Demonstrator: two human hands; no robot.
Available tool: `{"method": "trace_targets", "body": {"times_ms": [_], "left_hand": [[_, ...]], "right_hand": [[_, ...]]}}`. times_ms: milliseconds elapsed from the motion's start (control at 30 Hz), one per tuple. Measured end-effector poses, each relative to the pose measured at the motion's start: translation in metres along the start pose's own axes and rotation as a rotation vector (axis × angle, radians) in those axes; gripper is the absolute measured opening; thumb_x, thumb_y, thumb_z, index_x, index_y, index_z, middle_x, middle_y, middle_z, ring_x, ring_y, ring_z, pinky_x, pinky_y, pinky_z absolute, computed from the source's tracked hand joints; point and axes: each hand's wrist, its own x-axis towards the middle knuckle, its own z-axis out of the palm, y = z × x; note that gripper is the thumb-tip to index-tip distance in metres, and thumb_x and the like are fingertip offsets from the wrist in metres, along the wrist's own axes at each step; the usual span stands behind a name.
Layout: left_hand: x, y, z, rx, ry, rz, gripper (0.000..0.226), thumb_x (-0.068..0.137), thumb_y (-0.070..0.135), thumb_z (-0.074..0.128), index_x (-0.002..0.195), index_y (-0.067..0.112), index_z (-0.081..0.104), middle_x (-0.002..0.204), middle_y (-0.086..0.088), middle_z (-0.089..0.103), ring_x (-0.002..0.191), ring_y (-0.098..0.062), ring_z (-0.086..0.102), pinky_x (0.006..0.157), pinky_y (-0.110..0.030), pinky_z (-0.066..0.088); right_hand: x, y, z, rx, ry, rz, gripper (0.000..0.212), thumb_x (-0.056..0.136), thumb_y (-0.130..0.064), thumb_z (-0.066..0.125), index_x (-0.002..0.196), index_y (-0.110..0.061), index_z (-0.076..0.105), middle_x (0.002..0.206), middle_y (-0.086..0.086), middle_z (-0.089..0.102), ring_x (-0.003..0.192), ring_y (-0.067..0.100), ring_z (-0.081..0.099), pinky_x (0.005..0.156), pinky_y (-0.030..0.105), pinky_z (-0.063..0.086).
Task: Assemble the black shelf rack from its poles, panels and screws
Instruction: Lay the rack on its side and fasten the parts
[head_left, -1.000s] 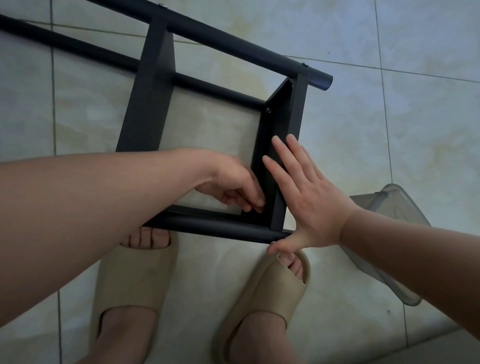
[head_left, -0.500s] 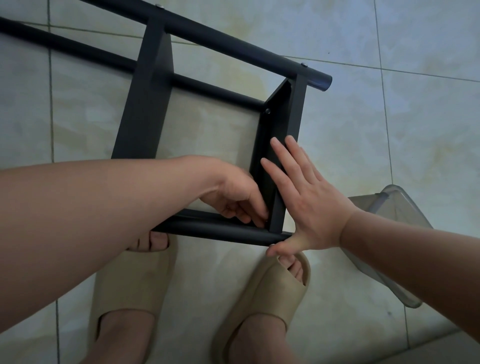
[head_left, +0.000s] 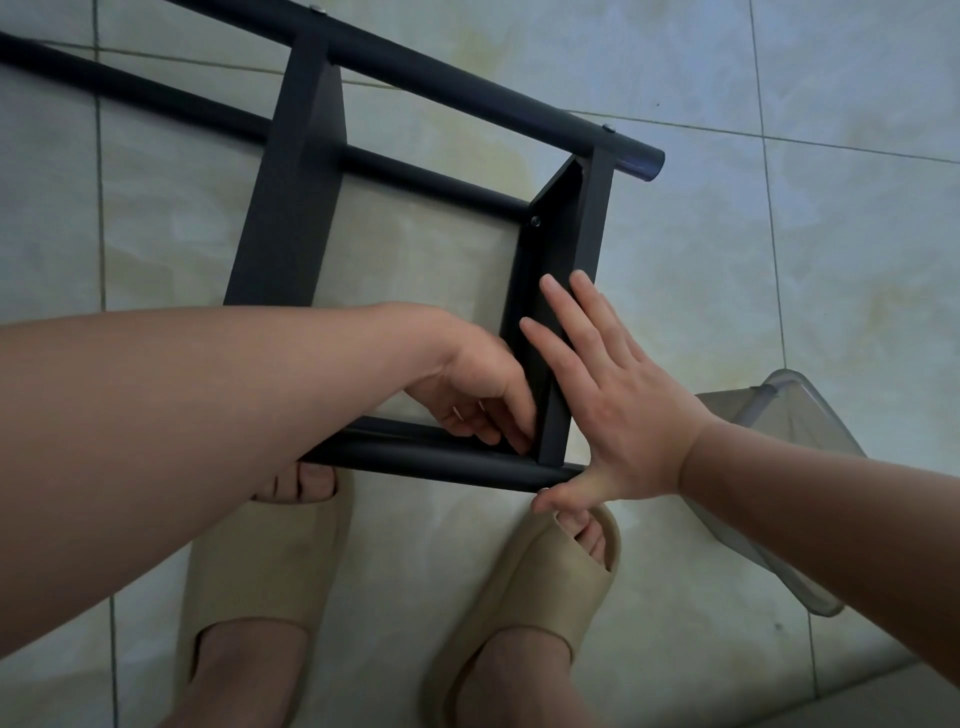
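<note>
The black shelf rack (head_left: 291, 208) lies on its side on the tiled floor, with round poles joined by two flat panels. My right hand (head_left: 618, 400) presses flat with straight fingers against the outer face of the end panel (head_left: 566, 249), thumb under the near pole (head_left: 426, 462). My left hand (head_left: 483, 389) reaches inside the frame to the corner where that panel meets the near pole, fingers curled and pinching something too small to see. A screw head (head_left: 535, 222) shows on the panel's far end.
A clear plastic container (head_left: 779, 467) lies on the floor at the right, partly behind my right forearm. My two feet in beige slippers (head_left: 535, 582) stand just under the near pole. Pale floor tiles (head_left: 831, 260) surround the rack.
My left hand has shifted slightly down and right, deeper into the corner at the near pole. The right hand stays pressed on the end panel.
</note>
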Motion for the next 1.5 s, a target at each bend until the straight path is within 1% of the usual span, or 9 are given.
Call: {"method": "trace_targets", "body": {"times_ms": [200,333,467,633,767,1067,1200,1367,1500], "left_hand": [[0.0042,0.0031,0.0009,0.043,0.014,0.004,0.009,0.091,0.008,0.066,0.096,0.013,0.071,0.074,0.002,0.071,0.059,-0.006,0.053,0.056,-0.016,0.041],[0.0031,0.0057,-0.001,0.051,-0.016,0.023,0.016,0.087,0.003,0.069,0.099,0.014,0.07,0.076,0.002,0.069,0.066,-0.008,0.055,0.064,-0.019,0.043],[0.0012,0.0079,-0.0016,0.109,-0.022,-0.016,0.008,0.089,0.016,0.068,0.089,0.022,0.073,0.082,0.007,0.074,0.074,-0.009,0.059,0.074,-0.025,0.044],[0.0031,0.0066,-0.0004,0.127,0.015,-0.004,0.014,0.09,0.015,0.069,0.103,0.018,0.071,0.083,0.006,0.073,0.076,-0.009,0.058,0.075,-0.024,0.044],[0.0012,0.0072,-0.0002,0.128,0.015,-0.011,0.024,0.088,0.012,0.07,0.11,0.019,0.071,0.086,0.008,0.072,0.085,-0.011,0.061,0.088,-0.032,0.044],[-0.0006,0.0081,0.0015,0.178,0.015,-0.044,0.019,0.091,0.023,0.068,0.11,0.025,0.071,0.099,0.009,0.076,0.106,-0.012,0.065,0.111,-0.048,0.036],[-0.0024,0.0087,0.0,0.142,0.003,-0.048,0.033,0.09,0.016,0.068,0.123,0.017,0.07,0.102,0.008,0.075,0.102,-0.011,0.065,0.111,-0.046,0.038],[-0.0011,0.0038,0.0027,0.126,0.001,-0.073,0.012,0.091,0.024,0.064,0.099,0.026,0.074,0.091,0.011,0.076,0.109,-0.015,0.065,0.104,-0.044,0.041],[0.0018,0.004,0.0012,0.133,-0.001,-0.061,0.014,0.092,0.023,0.066,0.105,0.024,0.072,0.091,0.009,0.076,0.103,-0.013,0.066,0.101,-0.04,0.044]], "right_hand": [[0.0003,0.0006,0.0004,-0.005,0.01,-0.004,0.137,0.065,-0.096,0.047,0.156,0.004,0.026,0.165,0.028,0.006,0.154,0.046,-0.002,0.124,0.061,0.013],[0.0001,0.0011,0.0015,-0.013,0.016,-0.005,0.137,0.065,-0.096,0.049,0.155,0.005,0.027,0.165,0.029,0.007,0.154,0.046,-0.002,0.123,0.063,0.015],[0.0,0.0015,0.0022,-0.014,0.022,-0.008,0.138,0.064,-0.097,0.048,0.155,0.004,0.027,0.166,0.028,0.007,0.154,0.046,-0.002,0.122,0.063,0.016],[0.0002,0.0016,0.0032,-0.016,0.025,-0.01,0.137,0.064,-0.097,0.048,0.155,0.004,0.027,0.165,0.028,0.007,0.154,0.046,-0.002,0.123,0.063,0.015],[0.0001,0.0024,0.0032,-0.014,0.028,-0.011,0.137,0.064,-0.097,0.049,0.154,0.005,0.029,0.165,0.029,0.008,0.154,0.046,-0.002,0.123,0.063,0.015],[0.0001,0.0019,0.0028,-0.012,0.028,-0.01,0.137,0.064,-0.097,0.048,0.154,0.005,0.029,0.165,0.029,0.008,0.154,0.047,-0.002,0.122,0.064,0.015],[0.0003,0.0017,0.0027,-0.01,0.031,-0.011,0.137,0.064,-0.096,0.049,0.154,0.005,0.03,0.165,0.029,0.009,0.154,0.047,-0.001,0.122,0.064,0.016],[0.0004,0.0013,0.001,-0.015,0.015,-0.005,0.137,0.064,-0.097,0.048,0.154,0.005,0.03,0.165,0.029,0.007,0.154,0.046,-0.003,0.123,0.063,0.013],[0.0002,0.0003,0.001,-0.013,0.017,-0.002,0.137,0.064,-0.096,0.048,0.154,0.005,0.03,0.165,0.029,0.008,0.154,0.047,-0.001,0.123,0.062,0.014]]}}
